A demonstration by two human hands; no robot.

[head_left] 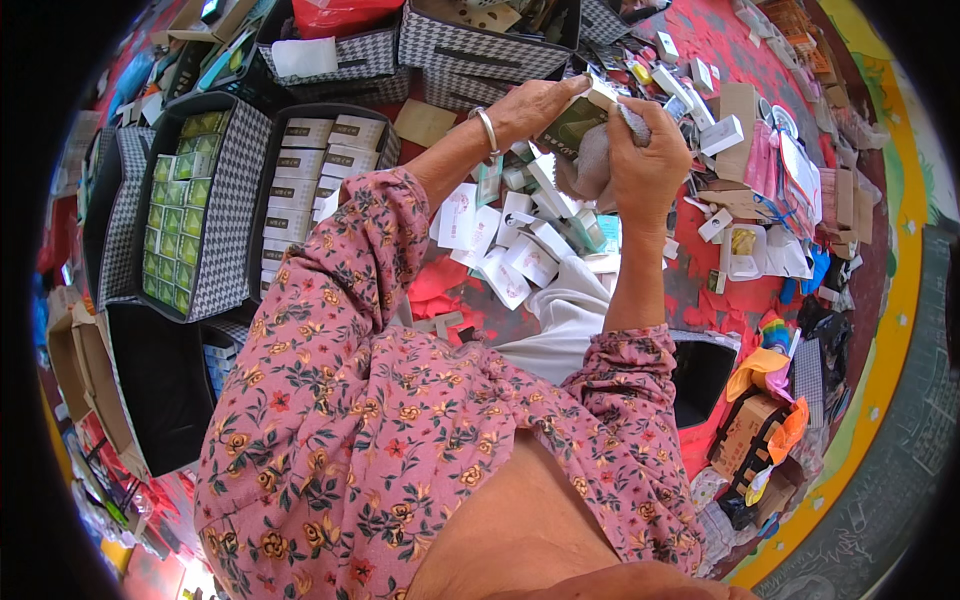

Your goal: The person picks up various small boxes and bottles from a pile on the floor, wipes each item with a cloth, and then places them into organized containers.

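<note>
Ahead of me, my left hand (pixel 535 106) grips a small dark green and white box (pixel 572 126) by its upper left side. A silver bracelet is around that wrist. My right hand (pixel 648 168) is closed on a bunched grey cloth (pixel 594 162), which lies against the right side of the box. Its thumb and fingertips come close to the box's upper edge. Below both hands is a loose heap of white cartons (pixel 530 258), some lying open, with a few pale green ones among them.
On the left, a houndstooth bin (pixel 228 205) holds rows of green boxes, and another bin (pixel 384 150) holds white boxes with dark bands. More houndstooth bins (pixel 490 45) stand at the back. Cartons, papers and packaging (pixel 775 215) clutter the red floor on the right.
</note>
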